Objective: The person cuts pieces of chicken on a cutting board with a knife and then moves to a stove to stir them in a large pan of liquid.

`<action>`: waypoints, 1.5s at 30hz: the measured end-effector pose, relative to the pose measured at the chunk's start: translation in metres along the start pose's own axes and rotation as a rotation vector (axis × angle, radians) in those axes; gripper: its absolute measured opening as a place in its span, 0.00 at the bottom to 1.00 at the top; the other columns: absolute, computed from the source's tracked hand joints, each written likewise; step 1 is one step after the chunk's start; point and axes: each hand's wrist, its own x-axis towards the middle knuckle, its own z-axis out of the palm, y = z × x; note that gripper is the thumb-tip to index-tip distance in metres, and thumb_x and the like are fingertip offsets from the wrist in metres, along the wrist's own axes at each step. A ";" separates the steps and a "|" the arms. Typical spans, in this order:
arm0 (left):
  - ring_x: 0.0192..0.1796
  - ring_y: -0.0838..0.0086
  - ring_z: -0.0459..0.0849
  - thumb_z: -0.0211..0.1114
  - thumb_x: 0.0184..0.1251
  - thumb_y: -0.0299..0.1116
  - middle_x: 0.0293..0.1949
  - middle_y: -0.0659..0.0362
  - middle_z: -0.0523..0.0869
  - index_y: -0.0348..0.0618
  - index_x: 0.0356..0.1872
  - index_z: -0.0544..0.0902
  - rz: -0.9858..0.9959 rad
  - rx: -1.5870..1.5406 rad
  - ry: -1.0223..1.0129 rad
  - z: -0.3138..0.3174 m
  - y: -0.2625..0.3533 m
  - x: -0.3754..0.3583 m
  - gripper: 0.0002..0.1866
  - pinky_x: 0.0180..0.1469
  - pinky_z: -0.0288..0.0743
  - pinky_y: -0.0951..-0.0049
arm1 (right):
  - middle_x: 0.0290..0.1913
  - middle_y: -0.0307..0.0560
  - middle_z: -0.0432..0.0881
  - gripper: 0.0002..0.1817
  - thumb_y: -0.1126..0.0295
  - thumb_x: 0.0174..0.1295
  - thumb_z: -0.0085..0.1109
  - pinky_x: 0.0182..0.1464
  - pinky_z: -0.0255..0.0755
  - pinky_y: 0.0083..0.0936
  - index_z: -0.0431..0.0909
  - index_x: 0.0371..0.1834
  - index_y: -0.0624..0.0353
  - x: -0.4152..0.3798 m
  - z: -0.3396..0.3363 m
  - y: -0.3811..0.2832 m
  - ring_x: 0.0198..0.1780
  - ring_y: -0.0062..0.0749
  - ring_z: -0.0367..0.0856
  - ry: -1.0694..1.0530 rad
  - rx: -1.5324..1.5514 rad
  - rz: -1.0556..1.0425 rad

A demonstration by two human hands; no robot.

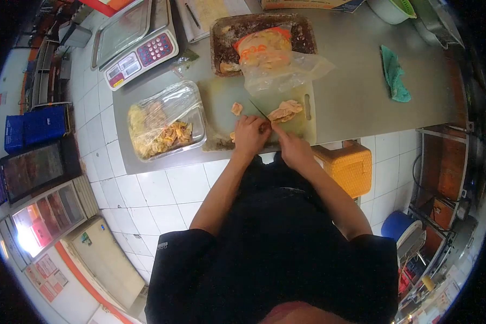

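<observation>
A pale green cutting board (221, 100) lies on the steel counter (356, 92). My left hand (250, 135) presses down on something at the board's near edge; its fingers hide what is under them. My right hand (294, 148) is beside it, closed on the handle of a knife (259, 110) whose blade points away over the board. A larger piece of raw chicken (285, 110) lies just right of the blade. A small chicken piece (236, 108) lies to the blade's left.
A plastic-lined metal tray (200, 116) of cut chicken sits left of the board. Behind it are a brown tray (217, 38) holding a plastic bag of chicken (270, 54), a weighing scale (135, 43) and a green cloth (394, 75). An orange crate (351, 167) stands under the counter.
</observation>
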 end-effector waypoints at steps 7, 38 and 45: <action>0.42 0.60 0.80 0.72 0.48 0.35 0.32 0.59 0.85 0.48 0.28 0.85 -0.163 -0.003 -0.122 -0.011 -0.005 0.004 0.07 0.46 0.72 0.60 | 0.42 0.61 0.80 0.33 0.72 0.67 0.47 0.43 0.77 0.52 0.56 0.76 0.38 -0.054 -0.015 0.030 0.41 0.60 0.82 -0.024 0.043 -0.023; 0.36 0.60 0.81 0.71 0.45 0.32 0.28 0.57 0.84 0.46 0.25 0.85 -0.004 -0.034 -0.025 0.015 0.011 0.028 0.06 0.41 0.75 0.61 | 0.42 0.64 0.83 0.28 0.68 0.70 0.47 0.46 0.75 0.52 0.59 0.74 0.40 -0.051 -0.032 0.021 0.42 0.62 0.82 -0.062 0.028 0.152; 0.35 0.57 0.80 0.70 0.47 0.31 0.26 0.55 0.83 0.43 0.29 0.84 -0.045 -0.127 -0.018 0.002 0.006 0.020 0.08 0.40 0.74 0.57 | 0.42 0.63 0.83 0.28 0.69 0.70 0.47 0.44 0.76 0.50 0.59 0.74 0.41 -0.061 -0.050 0.025 0.43 0.60 0.83 -0.029 0.123 0.048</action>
